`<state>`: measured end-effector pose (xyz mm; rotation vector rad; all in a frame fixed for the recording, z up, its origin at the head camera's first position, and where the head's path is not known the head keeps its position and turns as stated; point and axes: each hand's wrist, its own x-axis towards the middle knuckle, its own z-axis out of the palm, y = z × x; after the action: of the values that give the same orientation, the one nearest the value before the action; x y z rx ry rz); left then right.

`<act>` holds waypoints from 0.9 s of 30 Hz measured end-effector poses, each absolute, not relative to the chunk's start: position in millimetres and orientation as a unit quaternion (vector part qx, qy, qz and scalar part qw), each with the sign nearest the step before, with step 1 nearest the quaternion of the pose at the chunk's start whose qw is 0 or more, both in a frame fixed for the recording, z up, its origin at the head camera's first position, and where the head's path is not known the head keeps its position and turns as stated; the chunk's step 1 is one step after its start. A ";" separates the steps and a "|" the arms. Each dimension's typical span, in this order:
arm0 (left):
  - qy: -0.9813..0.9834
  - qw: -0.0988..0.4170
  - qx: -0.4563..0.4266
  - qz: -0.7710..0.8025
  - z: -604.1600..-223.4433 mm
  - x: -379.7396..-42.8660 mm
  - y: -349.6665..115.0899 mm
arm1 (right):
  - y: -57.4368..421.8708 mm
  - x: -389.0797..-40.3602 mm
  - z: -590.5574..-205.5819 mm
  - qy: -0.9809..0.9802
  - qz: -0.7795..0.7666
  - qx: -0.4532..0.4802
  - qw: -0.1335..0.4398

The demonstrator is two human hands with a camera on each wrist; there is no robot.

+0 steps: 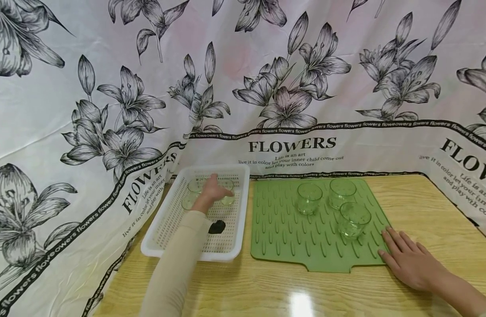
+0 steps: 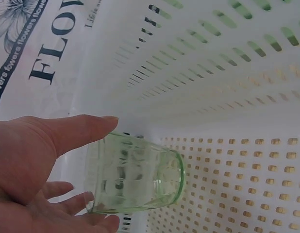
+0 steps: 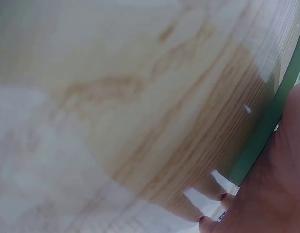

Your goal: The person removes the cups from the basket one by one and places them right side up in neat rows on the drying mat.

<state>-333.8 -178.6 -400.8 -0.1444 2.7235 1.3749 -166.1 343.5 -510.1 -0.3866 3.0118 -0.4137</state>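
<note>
My left hand [image 1: 214,193] reaches down into a white slotted basket [image 1: 244,207], its thumb and fingers spread. In the left wrist view, a clear greenish glass [image 2: 140,174] lies between the thumb and the fingers [image 2: 67,206], with the fingertips right at its rim. More clear glass [image 1: 189,201] shows beside the hand inside the basket, partly hidden by it. My right hand [image 1: 411,259] lies flat, fingers extended, at the right edge of a green ribbed mat [image 1: 278,237]; it holds nothing.
On the mat stand three clear glasses: one toward the middle [image 1: 309,200], one farther back [image 1: 342,193] and one nearer the front [image 1: 353,222]. A small black shape [image 1: 217,226] shows in the basket. A flower-printed cloth [image 1: 290,105] hangs behind the wooden table [image 1: 266,286].
</note>
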 end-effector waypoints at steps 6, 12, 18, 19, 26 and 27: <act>0.884 0.042 -0.057 0.462 -406.2 -333.4 -177.6 | 343.3 -165.2 -509.2 0.982 -0.134 -0.125 0.038; 0.884 0.044 -0.060 0.461 -413.2 -336.3 -179.2 | 344.6 -164.1 -511.2 0.982 -0.140 -0.126 0.035; 0.880 0.041 -0.065 0.468 -413.9 -334.4 -179.0 | 344.5 -164.1 -510.3 0.982 -0.139 -0.126 0.034; 0.880 0.041 -0.066 0.468 -413.6 -334.1 -178.7 | 344.3 -164.2 -510.2 0.982 -0.138 -0.126 0.034; 0.888 0.043 -0.068 0.453 -414.6 -336.9 -180.1 | 343.2 -165.4 -509.1 0.982 -0.137 -0.124 0.038; 0.890 0.043 -0.070 0.449 -414.9 -337.7 -180.4 | 342.9 -165.5 -508.9 0.982 -0.137 -0.124 0.039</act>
<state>-337.7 -180.4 -414.9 -0.2141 2.7220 1.3731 -165.5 342.9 -508.9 -0.3809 3.0111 -0.4208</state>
